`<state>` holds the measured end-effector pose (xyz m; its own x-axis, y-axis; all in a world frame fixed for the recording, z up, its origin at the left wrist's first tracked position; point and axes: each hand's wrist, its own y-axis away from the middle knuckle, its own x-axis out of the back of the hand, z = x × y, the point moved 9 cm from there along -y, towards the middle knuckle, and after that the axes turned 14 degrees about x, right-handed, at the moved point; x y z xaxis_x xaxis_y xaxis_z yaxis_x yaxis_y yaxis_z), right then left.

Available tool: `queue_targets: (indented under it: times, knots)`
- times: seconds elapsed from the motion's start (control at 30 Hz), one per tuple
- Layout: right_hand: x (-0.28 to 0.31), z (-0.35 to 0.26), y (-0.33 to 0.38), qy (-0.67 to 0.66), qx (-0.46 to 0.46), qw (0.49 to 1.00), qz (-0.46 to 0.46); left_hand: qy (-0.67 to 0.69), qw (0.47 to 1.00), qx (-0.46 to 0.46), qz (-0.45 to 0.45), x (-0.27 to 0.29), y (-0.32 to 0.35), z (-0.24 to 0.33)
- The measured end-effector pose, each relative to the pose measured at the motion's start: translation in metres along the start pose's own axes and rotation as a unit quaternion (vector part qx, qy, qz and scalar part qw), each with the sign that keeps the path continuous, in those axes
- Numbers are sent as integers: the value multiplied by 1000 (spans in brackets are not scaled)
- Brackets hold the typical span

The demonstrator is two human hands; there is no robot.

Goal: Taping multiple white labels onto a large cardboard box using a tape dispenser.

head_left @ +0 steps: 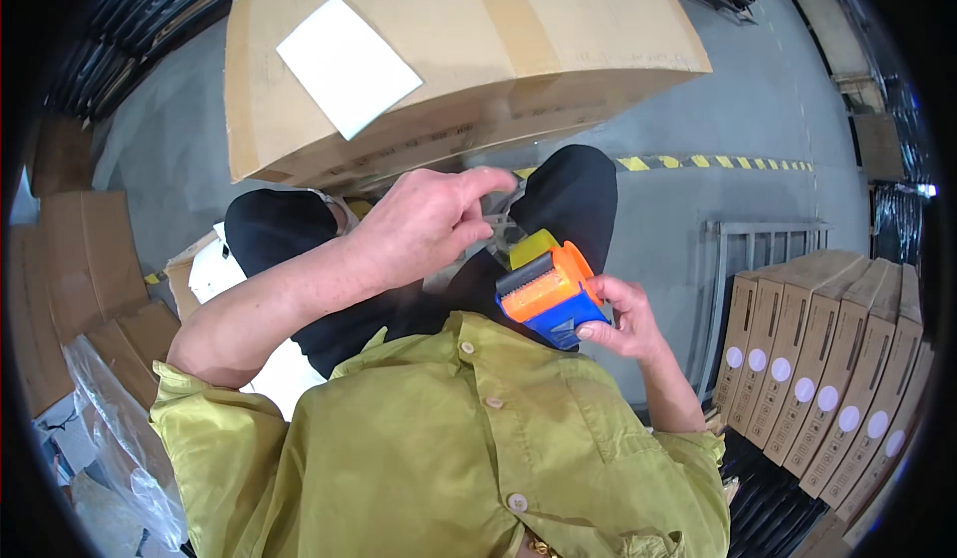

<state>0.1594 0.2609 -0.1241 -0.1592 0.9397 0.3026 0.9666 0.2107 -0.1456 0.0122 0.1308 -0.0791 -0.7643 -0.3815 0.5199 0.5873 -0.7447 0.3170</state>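
My right hand is wrapped round a tape dispenser with a blue and orange body and a dark roller-like part along one side. A yellow-green part, seemingly the tape roll, shows at its far end. The dispenser is tilted above my lap. To its left, my left hand hovers near it, apart from it. Its index finger points right and the thumb stands away from it, with nothing plainly held. The other fingers of that hand are mostly hidden.
A large taped cardboard box stands in front of my knees, a white sheet on its top. Several flat cartons stand in a row at right beside a grey metal rack. Cardboard and clear plastic wrap lie at left.
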Motion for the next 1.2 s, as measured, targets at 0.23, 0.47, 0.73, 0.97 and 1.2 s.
queue_targets:
  times: [0.23,0.47,0.73,0.97,1.2]
  knots:
    - [-9,1,-9,-43,-35,998,0,-75,996,-53,12,9,9,10]
    - [-7,-5,-20,-38,-33,999,9,16,1000,-8,20,13,15,7]
    - [-11,-1,-21,-73,-72,994,34,-47,991,-92,87,24,31,29]
    - [-13,-7,-20,-41,-51,997,26,48,997,39,43,30,18,7]
    - [-16,2,8,-133,-50,988,57,121,991,47,45,44,24,7]
